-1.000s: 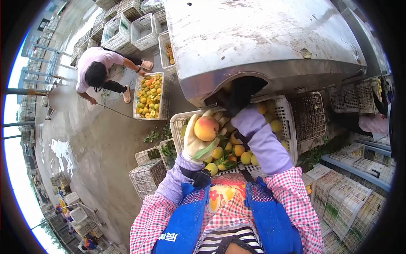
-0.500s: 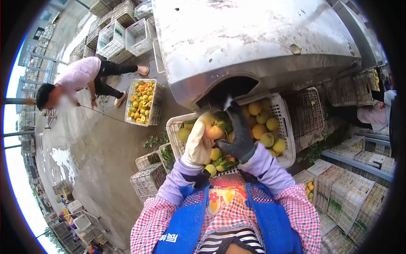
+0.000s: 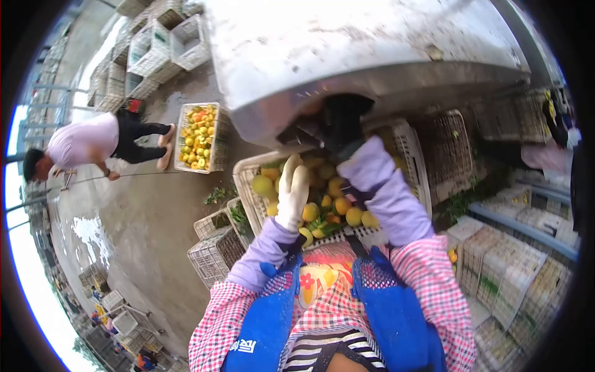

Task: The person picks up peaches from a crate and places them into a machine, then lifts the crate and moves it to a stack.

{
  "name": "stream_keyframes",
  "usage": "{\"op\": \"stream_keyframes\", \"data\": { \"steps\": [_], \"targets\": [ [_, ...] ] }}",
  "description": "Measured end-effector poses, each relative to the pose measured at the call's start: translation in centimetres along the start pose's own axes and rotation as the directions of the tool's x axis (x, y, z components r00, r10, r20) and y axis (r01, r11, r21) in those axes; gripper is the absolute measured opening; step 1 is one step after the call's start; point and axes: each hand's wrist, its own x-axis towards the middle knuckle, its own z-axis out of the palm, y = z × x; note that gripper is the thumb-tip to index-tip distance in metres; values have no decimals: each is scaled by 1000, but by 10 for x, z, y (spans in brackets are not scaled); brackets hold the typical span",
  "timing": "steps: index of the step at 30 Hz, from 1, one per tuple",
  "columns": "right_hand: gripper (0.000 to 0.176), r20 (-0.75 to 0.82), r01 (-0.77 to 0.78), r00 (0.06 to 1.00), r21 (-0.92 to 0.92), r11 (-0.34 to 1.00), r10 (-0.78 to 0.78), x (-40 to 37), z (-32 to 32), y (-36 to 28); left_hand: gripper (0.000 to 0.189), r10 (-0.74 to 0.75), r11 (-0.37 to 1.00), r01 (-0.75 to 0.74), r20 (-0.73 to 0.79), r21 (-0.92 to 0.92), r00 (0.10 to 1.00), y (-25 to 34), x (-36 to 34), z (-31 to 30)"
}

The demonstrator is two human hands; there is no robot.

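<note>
A white crate [image 3: 249,166] of yellow-orange fruit [image 3: 342,206] with some green leaves lies right in front of me. My left hand [image 3: 292,193], in a white glove, is over the left part of the fruit; its fingers point up toward the metal machine, with no fruit visible in them. My right hand [image 3: 344,127], in a black glove, reaches into the dark opening [image 3: 310,127] of the machine. Its fingers are lost in the shadow, so what they hold, if anything, is hidden.
The big metal machine [image 3: 365,43] fills the top. At the left, a person [image 3: 93,139] pulls a thin line near a full fruit crate [image 3: 197,137]. Stacked crates stand upper left [image 3: 149,49], lower left [image 3: 217,251] and right [image 3: 496,266]. Another person [image 3: 545,155] is far right.
The fruit that was between my hands is no longer seen there. My right hand has moved up into the opening, apart from my left. The person at left has moved farther left.
</note>
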Motion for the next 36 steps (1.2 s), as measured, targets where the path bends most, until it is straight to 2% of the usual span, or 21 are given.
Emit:
{"op": "stream_keyframes", "data": {
  "steps": [2, 3, 4, 6, 8, 10, 12, 15, 17, 19, 20, 22, 23, 24, 25, 26, 27, 29, 31, 32, 36],
  "targets": [
    [63, 172, -319, 945, 317, 893, 277, -15, -60, -18, 52, 158, 874, -200, 131, 443, 979, 2, -2, 17],
    [58, 165, -184, 974, 177, 967, 155, -34, -80, 3, 55, 74, 853, -183, 235, 489, 969, -9, -2, 24],
    [53, 179, -35, 983, 37, 999, 28, -58, -97, 32, 58, 103, 735, -315, 360, 601, 927, -24, 1, 31],
    [39, 284, -119, 921, -448, 886, 268, -118, -112, 95, 70, -35, 445, -451, 518, 774, 854, -56, 3, 49],
    [37, 403, -53, 832, -626, 778, 382, -162, -108, 122, 72, -151, 301, -509, 567, 807, 810, -90, 10, 70],
    [55, 506, 36, 611, -786, 618, 608, -178, -95, 122, 80, -311, 166, -542, 565, 824, 764, -114, 22, 85],
    [63, 427, -27, 640, -818, 574, 639, -207, -77, 147, 79, -390, 120, -528, 529, 841, 754, -108, 29, 92],
    [74, 420, -137, 565, -801, 583, 711, -207, -75, 151, 69, -468, 82, -499, 476, 863, 745, -109, 46, 98],
    [80, 426, -334, 619, -618, 712, 660, -211, -80, 149, 62, -450, 57, -493, 464, 868, 763, -111, 48, 99],
    [84, 295, -513, 793, -149, 845, 533, -230, -86, 145, 57, -349, 104, -539, 539, 836, 767, -120, 40, 90],
    [85, 293, -408, 856, -123, 905, 426, -230, -85, 144, 54, -298, 125, -563, 572, 817, 764, -125, 36, 85],
    [86, 286, -177, 939, -71, 982, 190, -209, -87, 112, 55, -259, 384, -442, 554, 811, 791, -114, 35, 73],
    [86, 298, -180, 936, -58, 982, 189, -195, -89, 95, 56, -232, 503, -372, 537, 780, 811, -102, 39, 66],
    [85, 311, -185, 932, -42, 982, 189, -184, -92, 73, 56, -288, 783, -127, 535, 609, 794, -86, 37, 55],
    [84, 318, -194, 929, -21, 981, 190, -171, -93, 53, 57, -334, 924, 149, 555, 351, 762, -65, 29, 41],
    [85, 341, -163, 925, -44, 986, 168, -155, -96, 33, 58, -357, 910, 411, 589, 46, 725, -39, 22, 28],
    [87, 369, -130, 918, -64, 989, 145, -140, -98, 12, 57, -183, 910, 387, 691, -150, 699, -4, 13, 15],
    [90, 365, -77, 928, -18, 997, 79, -131, -80, -7, 54, -224, 687, 622, 705, -375, 673, 48, -16, 14],
    [94, 278, -31, 961, 104, 994, 1, -127, -54, -18, 55, -229, 727, 588, 682, -355, 695, 69, -29, 4],
    [93, 185, 0, 982, 135, 991, -25, -124, -47, -21, 58, -66, 844, 413, 698, -342, 713, 67, -25, 0],
    [82, 133, -58, 991, 301, 952, 19, -106, -50, -49, 59, -72, 762, 450, 629, -466, 774, 87, -32, -14]
  ]
}}
